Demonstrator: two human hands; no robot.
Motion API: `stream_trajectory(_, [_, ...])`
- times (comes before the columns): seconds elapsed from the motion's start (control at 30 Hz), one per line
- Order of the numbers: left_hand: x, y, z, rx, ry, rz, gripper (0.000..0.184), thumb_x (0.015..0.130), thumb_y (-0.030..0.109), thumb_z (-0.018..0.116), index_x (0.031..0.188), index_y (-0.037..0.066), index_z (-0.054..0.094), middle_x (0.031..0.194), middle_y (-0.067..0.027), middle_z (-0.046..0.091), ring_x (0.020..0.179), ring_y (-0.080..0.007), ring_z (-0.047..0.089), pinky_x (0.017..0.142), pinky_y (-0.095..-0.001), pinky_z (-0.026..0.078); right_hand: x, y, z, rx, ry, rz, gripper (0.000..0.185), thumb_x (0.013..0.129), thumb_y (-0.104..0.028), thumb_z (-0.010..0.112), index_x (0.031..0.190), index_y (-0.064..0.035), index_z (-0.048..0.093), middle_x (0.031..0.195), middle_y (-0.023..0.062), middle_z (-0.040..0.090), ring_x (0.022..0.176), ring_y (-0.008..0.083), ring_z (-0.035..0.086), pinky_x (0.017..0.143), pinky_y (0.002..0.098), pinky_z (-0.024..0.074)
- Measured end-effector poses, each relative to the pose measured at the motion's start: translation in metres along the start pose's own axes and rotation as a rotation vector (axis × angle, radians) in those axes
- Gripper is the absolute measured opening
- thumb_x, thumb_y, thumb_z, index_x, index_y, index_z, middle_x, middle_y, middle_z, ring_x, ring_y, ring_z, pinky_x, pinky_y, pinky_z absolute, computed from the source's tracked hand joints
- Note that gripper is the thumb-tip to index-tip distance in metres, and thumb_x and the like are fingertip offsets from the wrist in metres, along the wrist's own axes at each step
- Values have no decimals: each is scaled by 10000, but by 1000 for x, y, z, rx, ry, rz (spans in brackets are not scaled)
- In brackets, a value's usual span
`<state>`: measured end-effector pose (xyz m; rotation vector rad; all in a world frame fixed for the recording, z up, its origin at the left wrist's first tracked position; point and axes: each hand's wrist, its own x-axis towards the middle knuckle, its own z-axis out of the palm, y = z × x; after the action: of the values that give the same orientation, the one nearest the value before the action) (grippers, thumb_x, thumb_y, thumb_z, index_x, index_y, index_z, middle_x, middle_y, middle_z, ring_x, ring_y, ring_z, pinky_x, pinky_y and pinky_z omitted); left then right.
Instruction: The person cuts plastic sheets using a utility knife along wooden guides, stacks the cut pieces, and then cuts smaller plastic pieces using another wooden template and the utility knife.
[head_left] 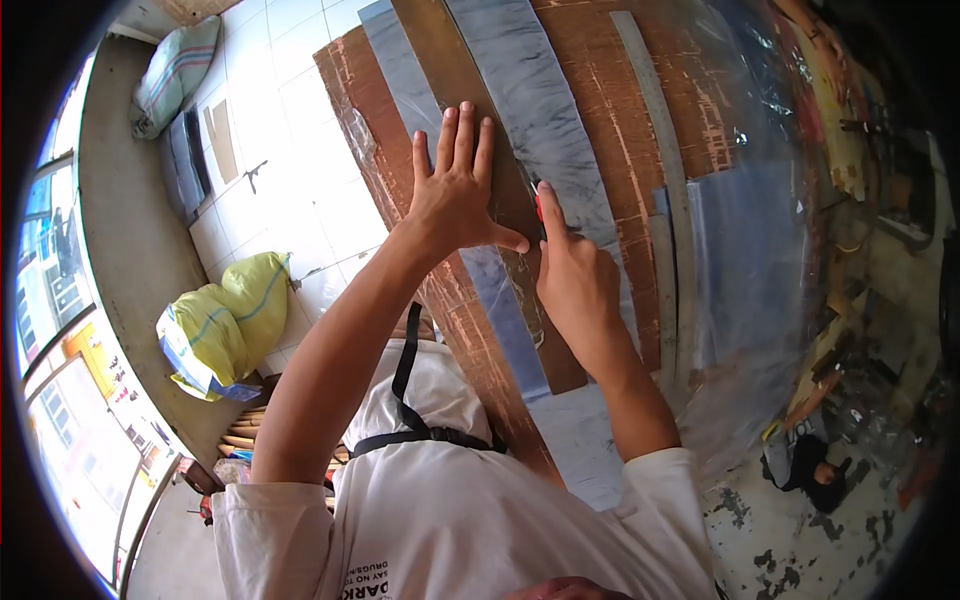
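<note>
My left hand lies flat with its fingers spread on a long brown strip. Beneath that strip is a grey-blue sheet with dark streaks, laid over a worn reddish-brown board. Along the strip's right edge, my right hand is closed round a small red-handled cutter, index finger stretched along its top. The cutter's tip is beside the strip's edge; most of its handle is hidden by my fingers.
A narrow grey strip and a folded bluish sheet lie on the right. Yellow-green sacks and a pale sack are at the left. A dark bundle rests on the floor at lower right.
</note>
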<state>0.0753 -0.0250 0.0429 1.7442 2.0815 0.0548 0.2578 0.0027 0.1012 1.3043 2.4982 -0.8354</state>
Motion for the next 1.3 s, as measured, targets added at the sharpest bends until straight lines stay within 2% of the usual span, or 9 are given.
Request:
stream_trajectory(0.1, [0,1,-2,-7,-18,-7,1634,412,838,807,1596,-39,102,1664,-288,26,1559,-413,-12,1184,-687,47,-1,-11,0,-55,3,22,643,917,-74,607,1490,13,327,722,223,686,651,413,709,580,509,574])
stream_trajectory(0.17, [0,2,-4,-10,-29,-21,1634,413,838,807,1600,-29,94,1667,-282,24,1561,-406,-19,1186,-685,42,2,-17,6,-59,-26,103,513,910,-59,613,1355,70,392,735,243,689,693,422,719,601,505,586])
stream_trajectory(0.37, [2,5,-7,44,-127,-65,1615,444,837,798,1610,-7,66,1676,-257,9,1565,-379,-42,1192,-677,27,13,-27,-2,-33,-91,168,247,906,-31,616,1073,34,446,763,278,692,754,441,723,635,506,596])
stream_trajectory(0.6, [0,6,-6,46,-82,-63,1602,454,828,804,1609,-4,70,1678,-244,10,1564,-383,-23,1198,-668,51,3,-16,-6,-19,-50,88,288,871,13,622,1082,47,429,727,298,662,744,491,691,659,546,568])
stream_trajectory(0.7, [2,5,-5,29,-57,-62,1613,442,817,821,1605,-14,73,1674,-252,12,1561,-396,-17,1201,-663,66,-9,-13,-8,-45,-115,122,266,860,33,597,1067,47,431,703,303,650,722,491,686,651,550,564])
stream_trajectory(0.8, [0,5,-2,17,-59,-66,1616,434,813,826,1608,-3,74,1676,-245,14,1562,-389,-17,1205,-657,63,-12,-16,-11,-92,-226,154,203,919,-15,558,1080,39,448,763,297,684,793,469,712,686,534,584])
stream_trajectory(1.0, [-1,6,1,40,-44,-71,1613,431,802,833,1611,6,73,1680,-231,22,1567,-363,-13,1218,-632,47,-20,-8,-1,-30,-115,150,270,870,18,573,1091,44,420,734,324,649,756,502,682,676,566,556])
stream_trajectory(1.2, [2,2,1,18,-12,-73,1602,439,789,841,1612,13,73,1681,-224,34,1569,-351,-11,1222,-623,43,-57,-4,-9,-10,-232,197,289,879,12,559,1126,46,413,768,332,653,772,514,676,684,579,546])
stream_trajectory(1.3, [1,2,4,10,-22,-59,1578,465,832,796,1619,30,79,1690,-199,29,1571,-338,-14,1214,-639,45,-78,-1,-8,-68,-364,326,301,884,3,558,1139,52,407,766,319,656,763,514,673,679,586,540])
